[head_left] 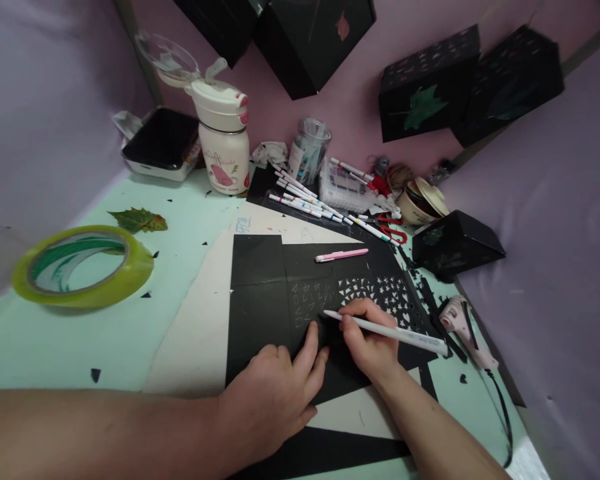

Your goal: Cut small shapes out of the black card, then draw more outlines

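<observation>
Black card lies on white paper, with small shapes drawn in its middle and stars, hearts and triangles cut out at the right. My right hand pinches a white pen, its tip at the card just beside the drawn shapes. With fingers spread, my left hand presses on the card, its index fingertip just below the drawn shapes and left of the pen tip. Above the cut-outs rests a pink pen.
Yellow-green tape roll and leaf lie left. Behind stand a bottle, a glass jar and white markers. Red scissors, a black box and a corded pink tool are right. Black boxes hang above.
</observation>
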The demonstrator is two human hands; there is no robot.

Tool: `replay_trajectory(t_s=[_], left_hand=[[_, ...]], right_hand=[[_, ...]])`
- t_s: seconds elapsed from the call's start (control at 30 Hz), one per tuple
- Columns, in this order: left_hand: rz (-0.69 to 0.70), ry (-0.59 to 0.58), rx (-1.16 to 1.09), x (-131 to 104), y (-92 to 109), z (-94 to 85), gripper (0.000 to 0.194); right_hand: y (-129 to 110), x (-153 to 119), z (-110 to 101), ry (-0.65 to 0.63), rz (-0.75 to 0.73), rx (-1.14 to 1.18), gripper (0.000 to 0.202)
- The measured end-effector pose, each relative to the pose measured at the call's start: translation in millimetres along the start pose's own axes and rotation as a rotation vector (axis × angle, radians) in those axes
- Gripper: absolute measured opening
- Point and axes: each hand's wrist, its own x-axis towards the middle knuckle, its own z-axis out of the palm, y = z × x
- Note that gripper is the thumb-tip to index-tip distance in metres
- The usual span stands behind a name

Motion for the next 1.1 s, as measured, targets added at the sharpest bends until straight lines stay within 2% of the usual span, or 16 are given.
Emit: replay_trajectory(t_s=[0.13, 0.2, 0.43, 0.63, 0.87, 1.1], left_hand=[[-0.006, 0.0, 0.004, 0.1, -0.6, -1.3, 0.06], [-0.002, -0.001, 0.006, -0.1, -0.7, -2.4, 0.059], [-0.013, 0.007, 0.005, 0.0, -0.2, -1.8, 0.059], [-0.009, -0.027, 0.002, 0.3, -0.7, -3.1, 0.06], [-0.004, -0.024, 0.003, -0.5, -0.6, -0.8, 0.061], [0.004, -0.016, -0.011, -0.2, -1.2, -0.7, 0.059]], right_hand=[[2.4, -3.5, -1.8, 0.138, 0.003, 0.146, 0.013], [2.4, -3.8, -2.3, 0.157, 0.015, 0.171, 0.013], [1.9, -3.7, -2.5, 0.004, 0.109, 0.072, 0.006], [2.9, -5.3, -3.0, 0.041, 0.075, 0.042, 0.008], [0.2, 0.0, 2.5, -0.077, 0.069, 0.054, 0.012], [0.8, 0.5, 3.6, -0.096, 0.072, 0.007, 0.014]])
